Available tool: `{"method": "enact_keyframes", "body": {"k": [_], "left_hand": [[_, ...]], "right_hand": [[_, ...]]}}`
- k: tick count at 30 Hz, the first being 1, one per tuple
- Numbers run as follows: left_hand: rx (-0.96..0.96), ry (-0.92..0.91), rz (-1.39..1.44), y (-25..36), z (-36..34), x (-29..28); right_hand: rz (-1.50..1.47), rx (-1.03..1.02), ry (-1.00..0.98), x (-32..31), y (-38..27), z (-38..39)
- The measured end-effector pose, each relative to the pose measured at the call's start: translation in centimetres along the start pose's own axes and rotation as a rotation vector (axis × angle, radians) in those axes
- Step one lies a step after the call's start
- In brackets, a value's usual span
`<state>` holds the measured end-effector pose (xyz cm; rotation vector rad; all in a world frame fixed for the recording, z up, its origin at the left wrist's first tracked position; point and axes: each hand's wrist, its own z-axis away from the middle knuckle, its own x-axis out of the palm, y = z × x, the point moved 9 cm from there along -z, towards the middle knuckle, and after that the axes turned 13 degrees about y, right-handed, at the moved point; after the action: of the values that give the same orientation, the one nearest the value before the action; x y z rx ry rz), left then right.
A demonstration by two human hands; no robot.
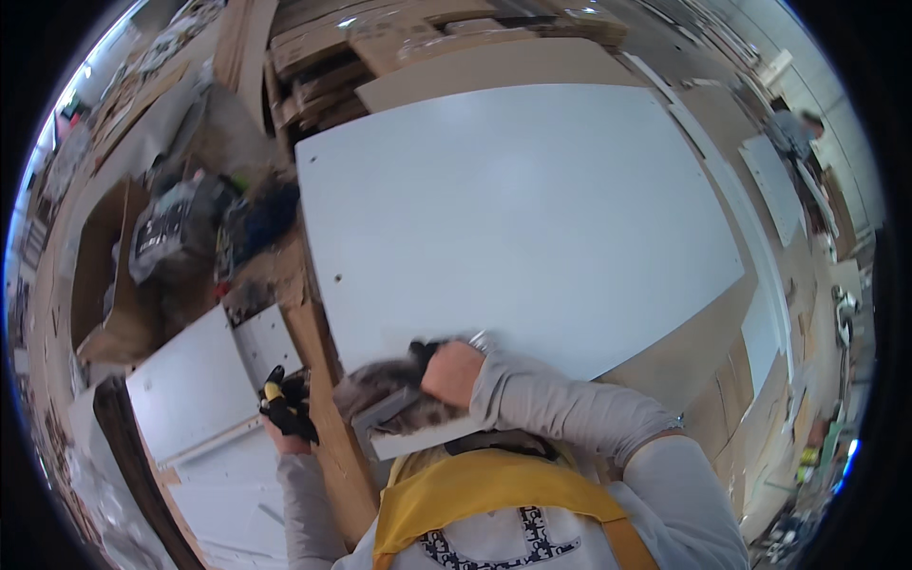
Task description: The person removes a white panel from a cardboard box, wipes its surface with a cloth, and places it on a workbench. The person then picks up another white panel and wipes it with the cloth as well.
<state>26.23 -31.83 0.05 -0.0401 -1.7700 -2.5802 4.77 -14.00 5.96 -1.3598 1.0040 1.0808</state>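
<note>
A large white panel (513, 218) with small holes near its left edge lies in front of me. My right hand (450, 371), in a partly dark glove, is closed at the panel's near edge on a brown mottled rag (418, 410), blurred by motion. Beside the rag shows a grey flat strip (384, 408). A small shiny piece (479, 339) sits just past my right hand; its kind is unclear. My left hand (288, 410), in a black glove with yellow on it, is off the panel's left side, fingers apart, close to a smaller white board (269, 340).
More white panels (190, 389) lie at the left. Behind them stands an open cardboard box (119, 275) with plastic-wrapped items. Stacked cardboard (380, 43) is beyond the large panel. A person (793, 133) works at the far right near other boards. Long white strips (760, 275) run along the right.
</note>
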Motion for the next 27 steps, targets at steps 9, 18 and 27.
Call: {"method": "enact_keyframes", "body": {"k": [9,18,27], "left_hand": [[0.308,-0.117,0.164,1.0,5.6,9.8],[0.402,-0.451,-0.196,3.0,12.6,26.0],[0.457,-0.640,-0.394,-0.8,10.8,34.4]], "right_hand": [[-0.111,1.520,0.513,-7.6,31.5,25.2],[-0.008,1.188,0.298,-9.3,29.9,22.0],[-0.018,1.323,0.011,-6.4,29.3,27.3]]}}
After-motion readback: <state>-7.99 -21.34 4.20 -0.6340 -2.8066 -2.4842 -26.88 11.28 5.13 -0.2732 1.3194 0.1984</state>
